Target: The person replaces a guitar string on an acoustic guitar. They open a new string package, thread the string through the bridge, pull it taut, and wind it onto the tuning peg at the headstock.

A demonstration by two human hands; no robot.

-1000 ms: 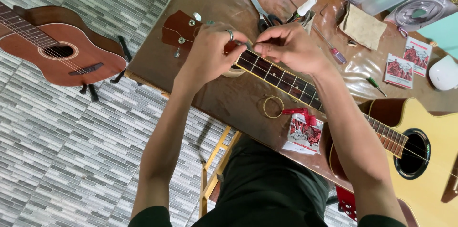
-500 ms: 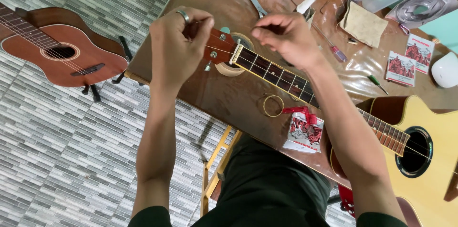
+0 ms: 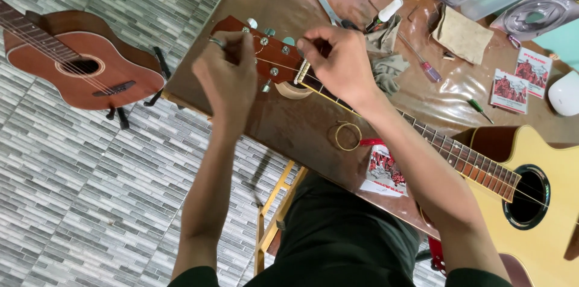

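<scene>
Brown wooden table [image 3: 289, 136], top worn and glossy, set on grey tiled floor [image 3: 78, 202]. Pale acoustic guitar [image 3: 543, 202] lies across the table, headstock far left, body near right. Far side: scissors [image 3: 322, 0], small white glue bottle [image 3: 386, 12], grey cloth [image 3: 386, 67], tan rag [image 3: 461, 34], red-handled screwdriver [image 3: 422, 61], two red string packets [image 3: 518, 79]. Near edge: coiled string [image 3: 348, 136], opened red packet [image 3: 385, 169]. On the floor, left: brown guitar [image 3: 72, 64] on a stand.

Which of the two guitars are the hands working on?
The pale-bodied guitar lying across the table; both hands are at its headstock. The reddish-brown one stands untouched on the floor.
</scene>
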